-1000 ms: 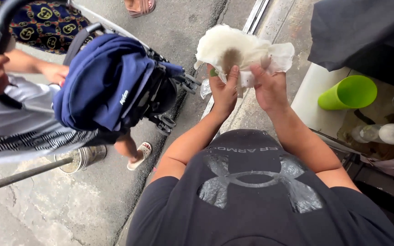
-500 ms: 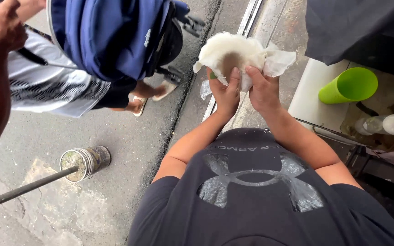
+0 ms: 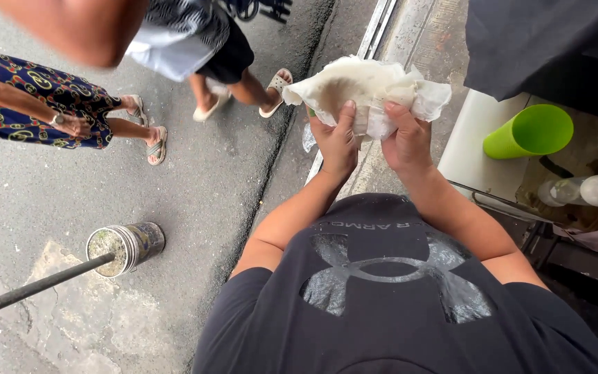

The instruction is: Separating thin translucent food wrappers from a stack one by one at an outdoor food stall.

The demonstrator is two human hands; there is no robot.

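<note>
Both my hands are raised in front of my chest and grip one crumpled white cloth (image 3: 365, 86) with a brownish stain. My left hand (image 3: 337, 142) holds its lower left part, thumb pressed up into the fabric. My right hand (image 3: 406, 142) clasps its lower right part, fingers folded into the folds. A bit of clear plastic hangs under the cloth by my left hand. I wear a dark grey shirt.
A green plastic cup (image 3: 529, 130) lies on a white surface (image 3: 479, 159) at right, near a clear bottle (image 3: 579, 192). On the asphalt at left, a cement-filled can (image 3: 124, 247) holds a dark pole. Two people in sandals walk at the top left (image 3: 209, 48).
The person with the blue bag and stroller has moved up and away out of view. Another person in a patterned dress has come in at left. My hands still hold the cloth.
</note>
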